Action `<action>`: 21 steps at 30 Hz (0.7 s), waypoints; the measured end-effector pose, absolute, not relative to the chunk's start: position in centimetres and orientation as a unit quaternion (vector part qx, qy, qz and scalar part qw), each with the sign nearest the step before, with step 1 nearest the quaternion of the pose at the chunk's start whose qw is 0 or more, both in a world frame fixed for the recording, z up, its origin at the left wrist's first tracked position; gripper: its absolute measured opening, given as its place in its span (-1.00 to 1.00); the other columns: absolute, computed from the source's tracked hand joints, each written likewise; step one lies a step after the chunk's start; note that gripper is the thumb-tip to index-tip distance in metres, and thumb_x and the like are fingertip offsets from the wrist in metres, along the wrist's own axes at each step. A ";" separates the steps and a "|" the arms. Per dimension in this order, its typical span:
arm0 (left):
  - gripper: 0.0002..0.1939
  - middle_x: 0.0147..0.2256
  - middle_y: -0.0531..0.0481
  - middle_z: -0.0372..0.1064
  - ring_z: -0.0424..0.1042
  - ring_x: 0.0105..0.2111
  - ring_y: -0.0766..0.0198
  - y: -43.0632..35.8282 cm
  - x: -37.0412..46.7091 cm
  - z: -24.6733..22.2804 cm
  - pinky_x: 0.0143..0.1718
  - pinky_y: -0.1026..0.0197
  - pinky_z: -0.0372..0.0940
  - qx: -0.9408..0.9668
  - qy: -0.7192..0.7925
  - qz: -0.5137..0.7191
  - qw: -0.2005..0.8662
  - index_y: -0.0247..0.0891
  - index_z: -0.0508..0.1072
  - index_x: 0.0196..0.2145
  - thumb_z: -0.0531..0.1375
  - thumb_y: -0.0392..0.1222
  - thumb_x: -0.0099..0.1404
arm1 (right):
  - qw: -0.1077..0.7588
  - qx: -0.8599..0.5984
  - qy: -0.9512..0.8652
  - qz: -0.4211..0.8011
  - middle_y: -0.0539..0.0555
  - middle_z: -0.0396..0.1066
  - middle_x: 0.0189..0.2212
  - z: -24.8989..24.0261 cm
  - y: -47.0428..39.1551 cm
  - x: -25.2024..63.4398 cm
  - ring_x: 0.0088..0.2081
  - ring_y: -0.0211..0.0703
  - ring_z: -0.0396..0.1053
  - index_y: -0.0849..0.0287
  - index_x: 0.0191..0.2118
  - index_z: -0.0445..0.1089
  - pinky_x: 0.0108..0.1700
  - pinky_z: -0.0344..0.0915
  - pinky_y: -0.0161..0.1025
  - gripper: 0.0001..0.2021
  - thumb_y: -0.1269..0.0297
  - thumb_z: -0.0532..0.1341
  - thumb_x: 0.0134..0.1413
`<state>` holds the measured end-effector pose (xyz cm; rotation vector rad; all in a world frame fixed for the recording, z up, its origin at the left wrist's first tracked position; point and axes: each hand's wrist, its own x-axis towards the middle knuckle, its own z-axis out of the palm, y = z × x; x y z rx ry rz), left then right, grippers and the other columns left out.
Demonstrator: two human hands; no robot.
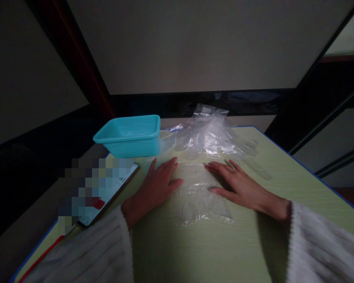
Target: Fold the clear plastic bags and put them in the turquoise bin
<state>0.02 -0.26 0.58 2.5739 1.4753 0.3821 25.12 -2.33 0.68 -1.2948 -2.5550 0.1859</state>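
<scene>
A clear plastic bag [202,196] lies flat on the pale green table [200,255], between my two hands. My left hand [155,184] is at the bag's left edge, fingers apart and holding nothing. On the other side, my right hand [242,184] is spread, its thumb and fingertips near the bag's right edge. Whether the fingertips touch the bag is hard to tell. Behind the hands rises a heap of crumpled clear plastic bags [211,135].
A turquoise plastic basin [132,145] stands at the back left, beside the heap. Left of my left hand lies a phone [115,188], partly blurred out, with a red cable [44,253] near its lower end. A panel [194,47] rises behind the table.
</scene>
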 end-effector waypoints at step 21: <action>-0.47 0.12 -0.25 0.18 0.13 0.14 0.08 -0.3 -0.5 0.7 0.18 -0.16 -0.11 0.895 0.417 0.161 0.009 -0.34 0.08 0.15 0.10 -0.14 0.28 | 0.219 -0.429 -0.868 0.124 0.31 0.16 0.14 0.6 -2.2 25.4 0.17 0.10 0.09 0.23 0.18 0.02 0.17 -0.08 0.25 -0.38 -0.04 0.09 0.10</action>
